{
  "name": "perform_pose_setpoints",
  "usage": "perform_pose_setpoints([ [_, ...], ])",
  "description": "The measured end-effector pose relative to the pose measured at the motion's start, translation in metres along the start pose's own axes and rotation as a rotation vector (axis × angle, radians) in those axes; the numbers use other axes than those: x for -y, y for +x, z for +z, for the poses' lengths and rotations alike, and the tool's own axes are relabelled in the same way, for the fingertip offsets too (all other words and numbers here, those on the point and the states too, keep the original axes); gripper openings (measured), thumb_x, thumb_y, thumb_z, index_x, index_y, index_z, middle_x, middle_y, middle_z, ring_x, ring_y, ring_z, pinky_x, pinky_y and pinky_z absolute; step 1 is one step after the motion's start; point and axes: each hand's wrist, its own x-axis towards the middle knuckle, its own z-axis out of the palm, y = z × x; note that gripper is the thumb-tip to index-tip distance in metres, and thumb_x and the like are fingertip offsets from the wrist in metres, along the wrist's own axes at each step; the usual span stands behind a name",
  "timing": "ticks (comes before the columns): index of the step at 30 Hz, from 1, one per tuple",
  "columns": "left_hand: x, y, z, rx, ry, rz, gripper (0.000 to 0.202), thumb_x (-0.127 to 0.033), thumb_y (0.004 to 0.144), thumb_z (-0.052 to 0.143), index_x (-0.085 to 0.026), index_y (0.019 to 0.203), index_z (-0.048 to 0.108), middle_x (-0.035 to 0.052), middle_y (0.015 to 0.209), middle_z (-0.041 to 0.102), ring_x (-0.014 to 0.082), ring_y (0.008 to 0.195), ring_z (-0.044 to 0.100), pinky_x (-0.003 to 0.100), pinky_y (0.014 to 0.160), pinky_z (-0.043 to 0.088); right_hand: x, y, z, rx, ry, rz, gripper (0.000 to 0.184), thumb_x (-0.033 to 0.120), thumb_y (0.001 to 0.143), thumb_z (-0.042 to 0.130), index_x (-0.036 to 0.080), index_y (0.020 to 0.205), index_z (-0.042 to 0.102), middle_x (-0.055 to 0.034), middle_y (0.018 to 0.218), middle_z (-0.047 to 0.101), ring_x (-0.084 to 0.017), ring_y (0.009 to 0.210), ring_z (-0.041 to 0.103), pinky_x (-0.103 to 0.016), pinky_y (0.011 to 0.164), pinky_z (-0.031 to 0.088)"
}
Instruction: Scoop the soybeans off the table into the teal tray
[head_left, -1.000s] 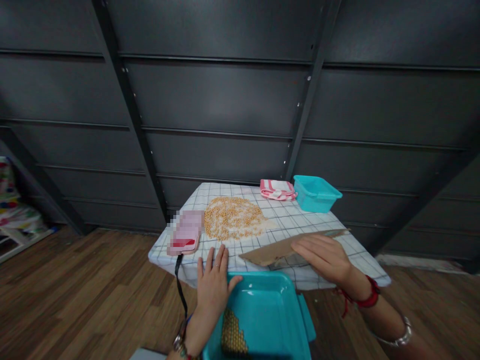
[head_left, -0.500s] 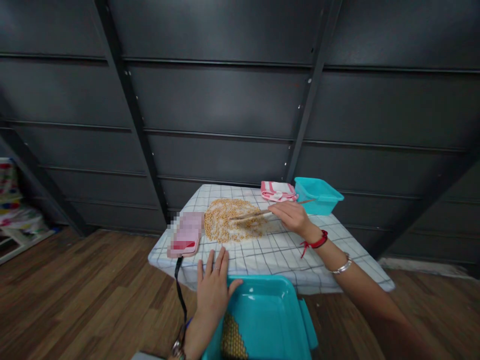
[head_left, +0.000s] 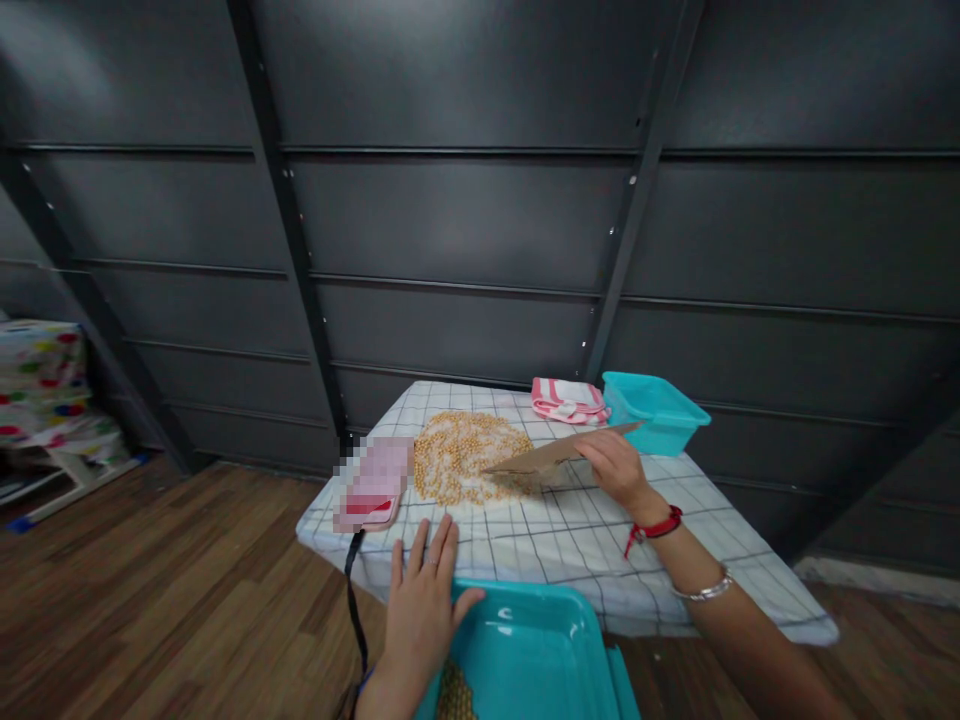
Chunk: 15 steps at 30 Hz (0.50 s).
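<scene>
A flat piece of cardboard [head_left: 536, 459] is pinched in my right hand [head_left: 615, 468], tilted so that its brown face shows. Its left end reaches the right side of a spread of yellow-tan beans or kernels [head_left: 457, 455] mixed with white grains on the checked cloth. My left hand [head_left: 424, 605] lies flat with fingers apart, at the table's front edge and over the left rim of a teal tub [head_left: 536, 660]. Its fingertips touch the cloth, short of the spread. Inside the tub's left part shows a gold, bumpy-textured patch [head_left: 454, 692], partly cut off by the frame.
The table [head_left: 600, 560] has a white checked cloth. A pink phone [head_left: 379, 485] with a black strap [head_left: 354, 610] lies at its left. Toward the back right are a folded pink-striped towel [head_left: 568, 400] and a turquoise basket [head_left: 656, 415]. A dark panelled wall [head_left: 450, 215] stands behind.
The cardboard has turned from nearly edge-on to showing its broad face. My right hand still grips it. My left hand stays at the tub's rim. The view has shifted slightly.
</scene>
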Motion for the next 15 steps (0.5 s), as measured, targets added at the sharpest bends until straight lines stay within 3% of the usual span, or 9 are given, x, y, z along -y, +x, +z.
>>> perform_pose_setpoints([
  [15, -0.0031, 0.0032, -0.0032, -0.016, 0.035, 0.033, 0.07, -0.066, 0.074, 0.025, -0.02, 0.124, 0.04, 0.0074, 0.127, 0.047, 0.0292, 0.115, 0.042, 0.05, 0.094, 0.03, 0.0039, -0.0011, -0.0058, 0.055, 0.003, -0.022, 0.023, 0.005, 0.082, 0.039, 0.019, 0.091, 0.054, -0.0021, 0.072, 0.06, -0.012, 0.071, 0.054, -0.028, 0.066, 0.041],
])
